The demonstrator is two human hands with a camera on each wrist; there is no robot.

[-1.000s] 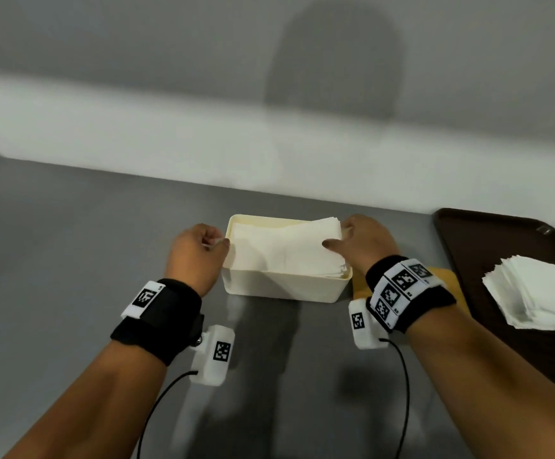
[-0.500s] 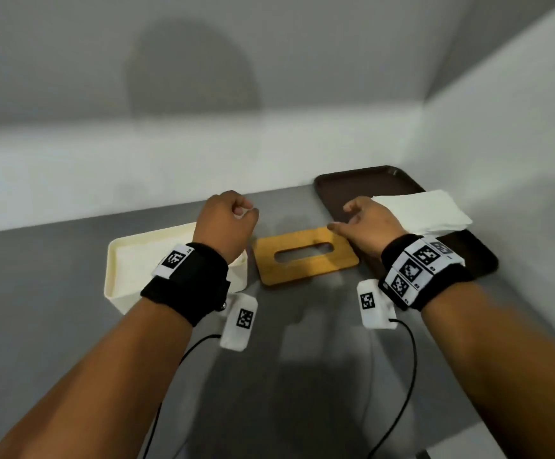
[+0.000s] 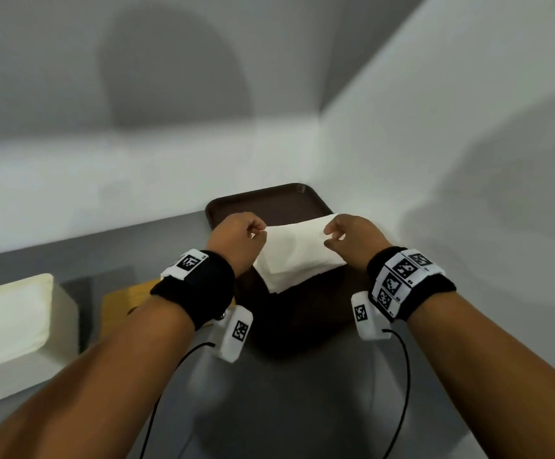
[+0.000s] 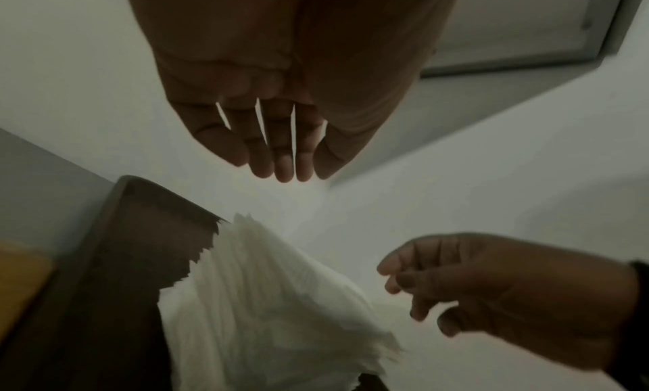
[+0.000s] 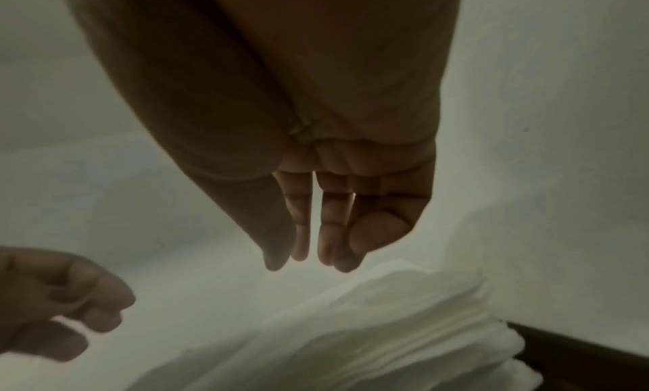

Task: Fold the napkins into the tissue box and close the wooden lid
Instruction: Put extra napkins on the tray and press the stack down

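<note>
Soft paper napkins, matt brown plastic tray, wooden lid.

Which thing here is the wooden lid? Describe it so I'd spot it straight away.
Start at the dark brown tray in the corner of the grey table, where the white napkins are stacked. Just left of the tray, partly hidden behind the left forearm, a flat board lies on the table: that is the lid. It is the only honey-yellow wooden thing, between the tray and the cream box.

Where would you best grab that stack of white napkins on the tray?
Probably by its two short ends, from above, left hand and right hand one at each. The napkin stack lies flat and loose on the brown tray, its layered edges fanning apart.
</note>
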